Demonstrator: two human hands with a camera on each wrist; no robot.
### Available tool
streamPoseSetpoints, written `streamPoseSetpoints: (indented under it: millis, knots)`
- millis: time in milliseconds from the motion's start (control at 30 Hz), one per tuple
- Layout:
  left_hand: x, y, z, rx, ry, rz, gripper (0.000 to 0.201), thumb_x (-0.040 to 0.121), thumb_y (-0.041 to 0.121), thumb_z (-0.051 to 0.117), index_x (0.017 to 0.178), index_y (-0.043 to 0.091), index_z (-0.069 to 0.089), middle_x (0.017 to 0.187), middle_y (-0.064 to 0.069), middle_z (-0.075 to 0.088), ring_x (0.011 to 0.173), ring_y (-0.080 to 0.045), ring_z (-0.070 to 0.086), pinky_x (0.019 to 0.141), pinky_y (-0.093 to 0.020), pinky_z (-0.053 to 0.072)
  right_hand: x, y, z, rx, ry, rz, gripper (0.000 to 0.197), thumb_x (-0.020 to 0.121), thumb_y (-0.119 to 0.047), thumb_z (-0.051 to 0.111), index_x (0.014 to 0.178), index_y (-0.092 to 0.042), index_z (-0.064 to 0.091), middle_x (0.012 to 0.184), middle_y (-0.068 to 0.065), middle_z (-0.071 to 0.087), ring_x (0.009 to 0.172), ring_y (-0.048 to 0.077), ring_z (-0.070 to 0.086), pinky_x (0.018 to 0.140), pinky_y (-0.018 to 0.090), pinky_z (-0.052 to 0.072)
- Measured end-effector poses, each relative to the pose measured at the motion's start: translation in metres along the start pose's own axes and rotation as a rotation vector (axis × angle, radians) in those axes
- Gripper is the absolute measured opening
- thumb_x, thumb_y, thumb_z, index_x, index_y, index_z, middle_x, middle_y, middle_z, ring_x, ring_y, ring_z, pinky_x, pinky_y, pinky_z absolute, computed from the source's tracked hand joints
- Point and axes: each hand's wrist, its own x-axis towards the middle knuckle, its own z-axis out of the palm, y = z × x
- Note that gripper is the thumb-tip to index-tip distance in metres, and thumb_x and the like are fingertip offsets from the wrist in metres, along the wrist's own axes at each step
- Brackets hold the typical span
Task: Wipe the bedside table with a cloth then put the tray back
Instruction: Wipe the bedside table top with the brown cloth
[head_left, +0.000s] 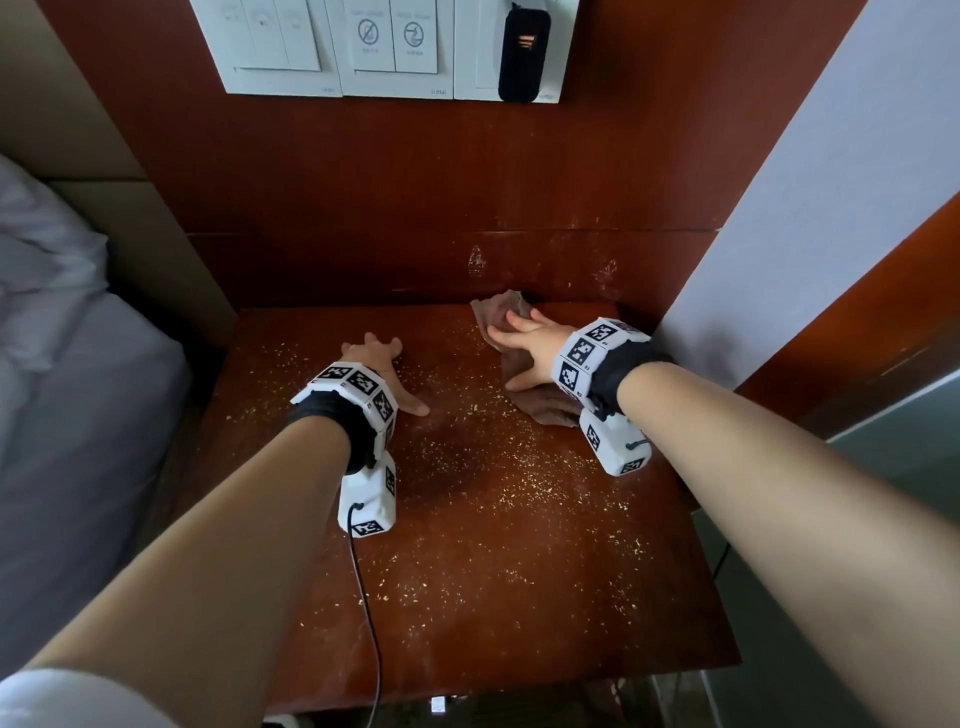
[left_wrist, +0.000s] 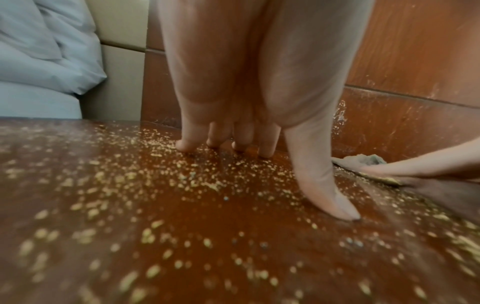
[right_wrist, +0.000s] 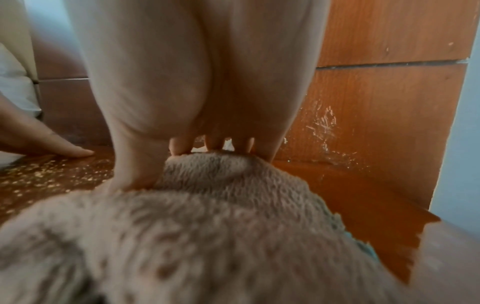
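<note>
A reddish wooden bedside table (head_left: 467, 545) stands in a corner, against a wood wall panel (head_left: 415, 197), with a bed (head_left: 67, 374) beside it on the left hand's side. No tray shows in any view. Pale crumbs (head_left: 519, 467) lie scattered over most of the tabletop, too many and too small to count; in the wrist views they blur into specks.

The one cloth (head_left: 519, 358), brown and fuzzy, lies flat near the back right corner. The right hand (head_left: 524, 348) presses on it with fingers straight and spread, thumb out to the side; the part of the cloth under the palm is hidden, and its near end fills the right wrist view out of focus.

The left hand (head_left: 382, 371) rests on bare wood well to the thumb side of the right hand, fingertips (left_wrist: 184, 147) and thumb touching the table, holding nothing.

On the wall beyond the fingertips hang three white switch plates (head_left: 332, 47) and one black device (head_left: 524, 52), the plates cut off at the top edge.
</note>
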Motion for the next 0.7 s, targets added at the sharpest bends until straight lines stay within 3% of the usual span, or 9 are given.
streamPoseSetpoints:
  millis: [333, 467, 700]
  knots:
    - [-0.003, 0.0, -0.001, -0.01, 0.007, -0.001, 0.107, 0.073, 0.047, 0.075, 0.153, 0.024, 0.01, 0.16, -0.009, 0.001, 0.146, -0.035, 0.008, 0.115, -0.048, 0.027, -0.024, -0.014, 0.023, -0.026, -0.01, -0.092, 0.084, 0.086, -0.049, 0.06, 0.151, -0.038, 0.008, 0.161, -0.004, -0.008, 0.148, 0.027, -0.009, 0.12, 0.04, 0.005]
    - [-0.005, -0.002, 0.001, -0.036, 0.007, 0.006, 0.107, 0.073, 0.046, 0.075, 0.154, 0.023, 0.007, 0.161, -0.008, -0.003, 0.147, -0.036, 0.001, 0.117, -0.049, 0.021, -0.026, -0.017, 0.027, -0.021, -0.007, -0.1, 0.085, 0.085, -0.049, 0.062, 0.151, -0.039, 0.009, 0.161, -0.004, -0.007, 0.148, 0.028, -0.009, 0.12, 0.04, 0.007]
    - [-0.004, -0.001, 0.001, -0.069, -0.003, 0.007, 0.107, 0.073, 0.044, 0.076, 0.153, 0.024, 0.007, 0.161, -0.008, -0.004, 0.147, -0.036, -0.003, 0.118, -0.049, 0.018, -0.019, -0.019, 0.016, -0.027, -0.037, -0.089, 0.093, 0.081, -0.049, 0.067, 0.151, -0.038, 0.006, 0.161, -0.004, -0.007, 0.148, 0.027, -0.008, 0.12, 0.049, 0.01]
